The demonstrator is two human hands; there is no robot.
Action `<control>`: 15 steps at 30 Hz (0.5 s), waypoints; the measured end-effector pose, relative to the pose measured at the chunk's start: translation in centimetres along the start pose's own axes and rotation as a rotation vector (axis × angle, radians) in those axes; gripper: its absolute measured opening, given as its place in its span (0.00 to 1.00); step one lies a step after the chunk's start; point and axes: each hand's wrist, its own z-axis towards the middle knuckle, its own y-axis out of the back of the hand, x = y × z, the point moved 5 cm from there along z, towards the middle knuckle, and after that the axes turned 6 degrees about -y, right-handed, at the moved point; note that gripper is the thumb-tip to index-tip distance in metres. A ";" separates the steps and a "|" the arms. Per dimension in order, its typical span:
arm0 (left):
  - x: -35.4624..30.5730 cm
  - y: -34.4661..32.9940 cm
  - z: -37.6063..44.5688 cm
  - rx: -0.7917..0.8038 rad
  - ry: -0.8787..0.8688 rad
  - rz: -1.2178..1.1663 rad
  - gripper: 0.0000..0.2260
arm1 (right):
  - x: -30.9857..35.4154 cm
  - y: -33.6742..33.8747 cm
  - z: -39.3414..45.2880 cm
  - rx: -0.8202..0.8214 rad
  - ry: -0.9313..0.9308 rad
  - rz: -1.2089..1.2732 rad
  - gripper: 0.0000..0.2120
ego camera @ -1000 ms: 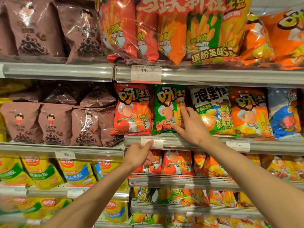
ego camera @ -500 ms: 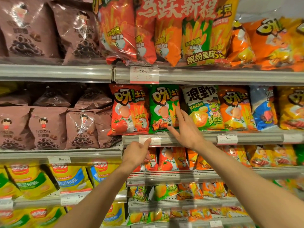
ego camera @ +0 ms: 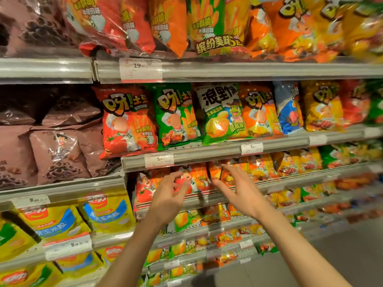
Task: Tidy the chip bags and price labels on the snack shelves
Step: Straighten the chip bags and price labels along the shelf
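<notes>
Chip bags fill the snack shelves: a red bag (ego camera: 128,121), a green bag (ego camera: 176,117), a white-and-green bag (ego camera: 222,114) and an orange bag (ego camera: 259,112) stand above a rail with a white price label (ego camera: 159,160). A second price label (ego camera: 251,148) sits further right on that rail. One shelf lower stand small red and orange bags (ego camera: 199,178). My left hand (ego camera: 169,195) and my right hand (ego camera: 238,189) are both open, fingers spread, in front of these lower bags. Neither hand holds anything; whether the fingertips touch the bags is unclear.
Brown snack bags (ego camera: 58,154) fill the left bay, yellow corn bags (ego camera: 56,222) lie below them. Large multi-packs (ego camera: 207,23) sit on the top shelf above a big price label (ego camera: 141,69). Shelves run on to the right above a grey floor (ego camera: 342,255).
Both hands dropped from the middle shelf to the shelf below. The left finger left the price label and the right hand left the green bag. The view shifted right and down.
</notes>
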 end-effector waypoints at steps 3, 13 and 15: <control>-1.4 -2.3 -1.4 0.020 0.011 -0.014 0.19 | -4.0 0.5 -1.9 0.037 -0.092 0.101 0.34; -8.2 -15.4 -3.1 -0.102 0.080 -0.027 0.14 | -21.2 6.0 -2.0 -0.001 -0.271 0.283 0.24; -9.0 -17.9 -2.8 -0.156 0.110 -0.035 0.17 | -23.9 8.0 -1.7 -0.034 -0.266 0.346 0.18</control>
